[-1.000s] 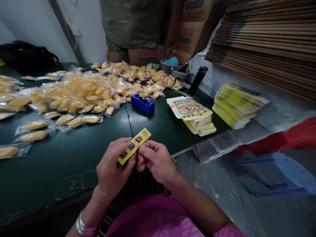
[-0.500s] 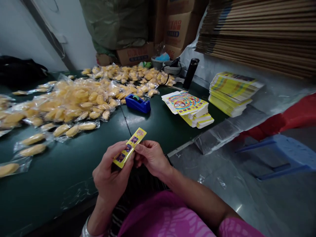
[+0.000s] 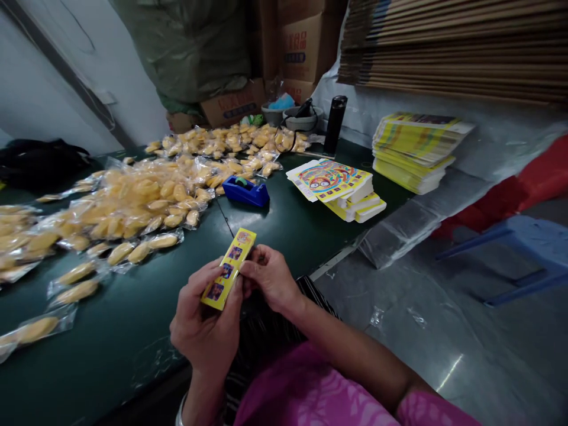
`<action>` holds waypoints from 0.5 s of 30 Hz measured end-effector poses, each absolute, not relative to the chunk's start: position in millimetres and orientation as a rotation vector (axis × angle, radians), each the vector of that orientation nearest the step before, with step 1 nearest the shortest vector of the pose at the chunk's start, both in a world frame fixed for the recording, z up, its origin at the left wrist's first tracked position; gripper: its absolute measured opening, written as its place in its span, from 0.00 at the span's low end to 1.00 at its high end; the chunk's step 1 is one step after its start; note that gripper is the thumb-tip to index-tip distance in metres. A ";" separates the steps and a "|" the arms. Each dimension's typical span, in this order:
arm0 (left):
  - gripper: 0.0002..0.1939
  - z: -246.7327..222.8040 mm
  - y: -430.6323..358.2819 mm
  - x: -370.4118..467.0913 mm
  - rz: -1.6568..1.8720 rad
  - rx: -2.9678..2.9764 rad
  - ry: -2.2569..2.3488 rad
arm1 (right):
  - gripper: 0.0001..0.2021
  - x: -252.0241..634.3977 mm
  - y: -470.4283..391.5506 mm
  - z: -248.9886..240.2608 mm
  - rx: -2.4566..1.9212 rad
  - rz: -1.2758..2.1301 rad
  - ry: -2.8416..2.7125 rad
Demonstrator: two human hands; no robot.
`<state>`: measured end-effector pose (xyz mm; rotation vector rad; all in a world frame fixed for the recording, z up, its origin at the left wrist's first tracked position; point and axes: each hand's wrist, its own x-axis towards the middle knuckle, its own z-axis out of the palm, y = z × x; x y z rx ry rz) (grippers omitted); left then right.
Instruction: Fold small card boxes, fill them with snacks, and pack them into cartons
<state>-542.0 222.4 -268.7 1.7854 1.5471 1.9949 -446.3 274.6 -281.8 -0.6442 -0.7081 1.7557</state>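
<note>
A narrow yellow box with small dark pictures on its side is held above the front edge of the green table. My left hand grips it from both sides near its lower end. My right hand has thumb and fingers closed at the box's right edge; its fingertips are partly hidden behind the box. Beyond the hands lies a blue tape dispenser. To its right is a stack of printed yellow cartons, lying flat.
Wrapped yellow pieces spread over the left and back of the table. A black cylinder stands beside grey bowls. Another yellow carton stack is at the right edge. A blue stool stands on the floor.
The view has shifted slightly. The yellow box has turned a little more upright in my hands, with its pictured side facing the camera more. Both hands keep their hold.
</note>
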 end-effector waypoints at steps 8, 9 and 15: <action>0.13 -252.7 213.9 -546.4 1.958 1.515 1.494 | 0.24 -421.0 278.6 -292.5 -0.915 1.451 -1.140; 0.13 -250.3 213.4 -550.8 1.946 1.482 1.497 | 0.21 -412.6 278.8 -294.6 -0.983 1.414 -1.230; 0.11 -247.7 218.6 -577.9 1.744 1.374 1.407 | 0.11 -359.3 278.1 -280.3 -0.997 1.211 -1.298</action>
